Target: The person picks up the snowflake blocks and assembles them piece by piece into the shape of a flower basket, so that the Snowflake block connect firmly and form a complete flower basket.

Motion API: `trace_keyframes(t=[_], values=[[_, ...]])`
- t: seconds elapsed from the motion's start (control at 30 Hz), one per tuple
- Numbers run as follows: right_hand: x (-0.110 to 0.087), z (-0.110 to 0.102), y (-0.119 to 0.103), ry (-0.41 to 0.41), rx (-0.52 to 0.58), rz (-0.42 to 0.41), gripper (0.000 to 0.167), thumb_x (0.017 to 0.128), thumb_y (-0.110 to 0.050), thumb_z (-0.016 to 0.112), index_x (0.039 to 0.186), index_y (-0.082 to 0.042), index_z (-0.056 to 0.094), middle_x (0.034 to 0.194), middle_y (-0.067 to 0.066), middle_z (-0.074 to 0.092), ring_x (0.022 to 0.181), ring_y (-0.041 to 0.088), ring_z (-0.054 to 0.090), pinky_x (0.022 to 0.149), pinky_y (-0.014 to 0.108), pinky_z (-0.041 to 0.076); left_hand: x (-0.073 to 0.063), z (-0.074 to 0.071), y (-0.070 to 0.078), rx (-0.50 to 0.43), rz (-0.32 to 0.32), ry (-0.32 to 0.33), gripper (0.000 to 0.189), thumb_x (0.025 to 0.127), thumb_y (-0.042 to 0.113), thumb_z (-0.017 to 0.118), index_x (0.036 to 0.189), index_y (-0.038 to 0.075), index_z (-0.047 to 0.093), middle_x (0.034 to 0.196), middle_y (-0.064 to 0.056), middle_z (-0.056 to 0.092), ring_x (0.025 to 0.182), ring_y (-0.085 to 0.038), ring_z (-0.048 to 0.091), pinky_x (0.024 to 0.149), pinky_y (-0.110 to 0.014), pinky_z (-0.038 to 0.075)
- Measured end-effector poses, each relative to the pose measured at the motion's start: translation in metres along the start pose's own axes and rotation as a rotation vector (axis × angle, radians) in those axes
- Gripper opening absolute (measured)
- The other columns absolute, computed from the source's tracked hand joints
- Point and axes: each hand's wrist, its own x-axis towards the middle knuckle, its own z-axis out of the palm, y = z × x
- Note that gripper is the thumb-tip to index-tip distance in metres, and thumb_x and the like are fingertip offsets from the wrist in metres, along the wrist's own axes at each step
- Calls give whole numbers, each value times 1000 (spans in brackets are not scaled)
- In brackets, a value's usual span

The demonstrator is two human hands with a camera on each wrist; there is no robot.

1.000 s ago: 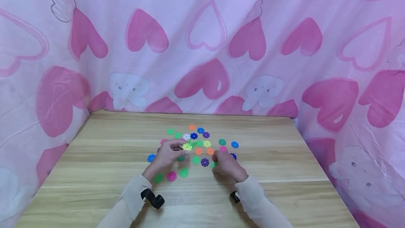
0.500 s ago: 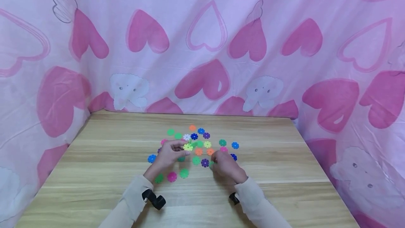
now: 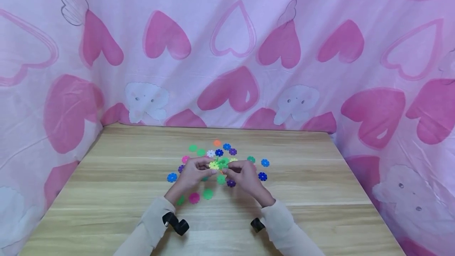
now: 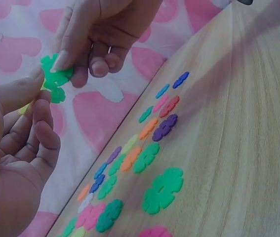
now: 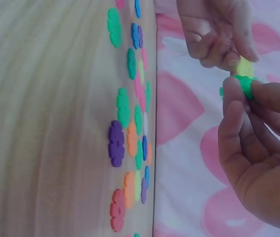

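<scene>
"Between the left hand (image 3: 187, 177) and right hand (image 3: 250, 180), what's there?"
"A yellow notched disc (image 3: 214, 166), pinched by the left; a green notched disc (image 4: 56, 78), pinched by the right."
"Progress?"
"Seemingly a few joined; around both hands, many loose discs (image 3: 194, 198) lie on the surface (image 3: 220, 230)."

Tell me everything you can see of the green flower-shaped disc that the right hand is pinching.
The green flower-shaped disc is thin and plastic-looking, with notches around its scalloped rim. The right hand pinches it, the thumb covering part of its face in the left wrist view. It is held up off the wooden table, close to the yellow disc in the left hand. More green shows right next to it; whether the pieces are joined, I can't tell.
</scene>
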Motion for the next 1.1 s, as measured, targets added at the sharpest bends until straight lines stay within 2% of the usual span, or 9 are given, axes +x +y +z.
trace_keyframes(t=[0.07,0.13,0.23,0.4,0.53,0.7,0.8,0.97,1.1], values=[[0,2,1,2,-43,-3,22,95,-10,67,76,0,71,71,14,69,60,17,65,55,16,48,-1,1,1,-4,-13,8,39,84,10,79,119,-2,69,91,-5,70,77,-9,63,67,-25,57],[0,5,7,15,-88,-27,33,96,-16,67,65,-4,63,61,3,60,55,4,51,51,16,40,-1,1,3,0,-20,14,39,84,11,79,119,-2,69,92,-6,71,77,-9,63,68,-26,58],[-1,10,9,38,-124,-71,42,97,-18,66,59,-8,53,56,-6,47,52,1,38,48,17,33,-1,1,4,14,-24,20,39,83,11,80,119,-1,69,93,-6,72,78,-10,63,68,-26,58],[-1,14,10,53,-117,-94,36,98,-18,64,63,-9,60,57,4,56,51,2,41,47,17,35,0,-1,5,35,-11,21,38,83,10,80,117,-2,69,94,-7,74,79,-11,63,69,-26,58],[1,13,10,23,-126,-88,37,99,-17,62,64,-7,59,59,12,61,49,3,41,46,17,35,1,-3,5,27,26,-1,36,84,7,78,117,-5,68,97,-14,74,78,-8,65,70,-28,60],[1,12,10,-13,-142,-81,34,99,-13,62,66,-2,63,59,9,62,48,2,41,44,17,34,2,-4,3,8,76,-46,34,85,1,75,116,-11,66,98,-19,72,77,-3,65,69,-20,58],[1,13,11,-18,-140,-89,32,98,-11,63,68,1,65,59,7,62,48,2,41,44,17,34,3,-4,1,23,93,-52,34,85,0,75,115,-13,66,98,-21,70,76,-2,65,68,-17,56],[3,13,16,-27,-101,-110,29,99,-13,61,75,1,68,65,10,64,55,3,47,50,18,42,2,-5,0,46,52,-40,35,86,7,76,116,-9,67,100,-17,71,80,-6,65,72,-20,58],[6,5,21,-71,-65,-108,25,102,-16,57,90,1,71,80,18,66,68,7,54,60,20,49,1,-10,4,70,14,-40,49,85,15,80,128,0,62,113,-14,70,98,-18,67,88,-32,58]])
